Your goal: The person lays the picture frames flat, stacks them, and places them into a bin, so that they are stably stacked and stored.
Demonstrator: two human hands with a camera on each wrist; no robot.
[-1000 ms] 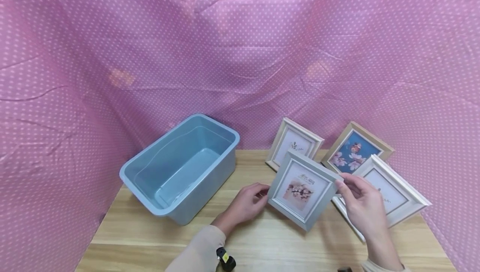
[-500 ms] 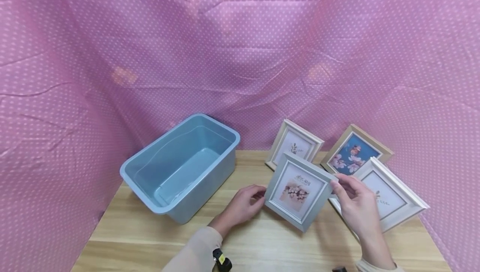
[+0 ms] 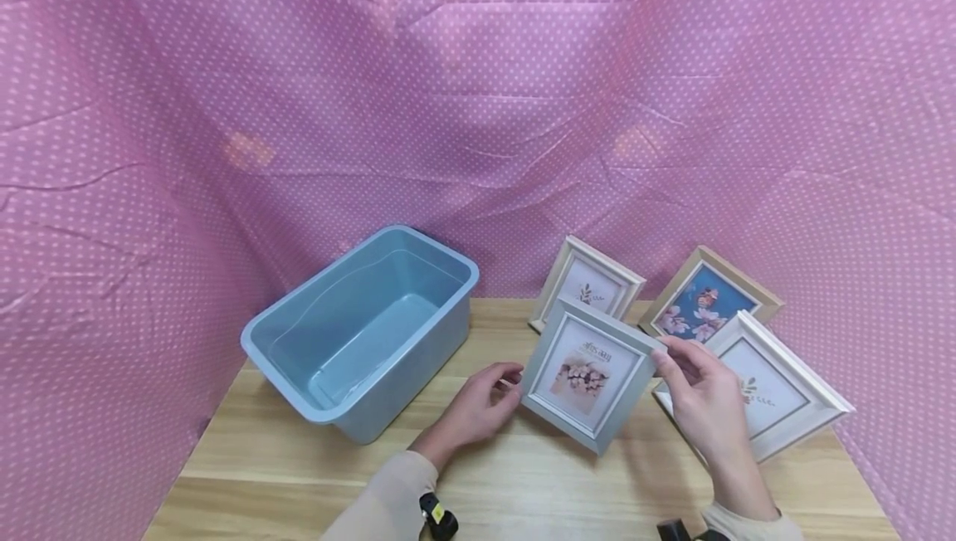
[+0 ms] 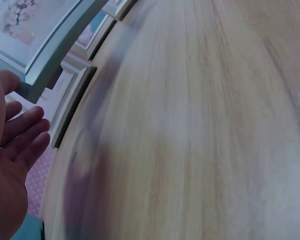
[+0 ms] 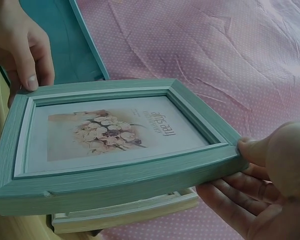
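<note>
A grey-green picture frame [image 3: 586,375] with a blossom print is held tilted above the wooden table. My right hand [image 3: 709,404] pinches its upper right corner, thumb on the front and fingers behind, as the right wrist view shows. At the opposite corner my left hand [image 3: 474,408] holds the frame's edge; in the left wrist view the thumb [image 4: 5,80] lies on the corner and the other fingers reach below it. A cream frame [image 3: 590,284] stands behind, partly covered. To the right are a tan frame [image 3: 705,304] with a blue flower picture and a white frame [image 3: 777,392], partly behind my right hand.
An upright blue-grey plastic bin [image 3: 436,358] stands on the left of the wooden table [image 3: 246,475]. Pink dotted cloth [image 3: 478,109] hangs behind and along both sides. Black straps with small devices sit at both wrists.
The grey-green picture frame has shifted a little to the left, and both my hands have moved left with it. The bin and the other frames stay where they were.
</note>
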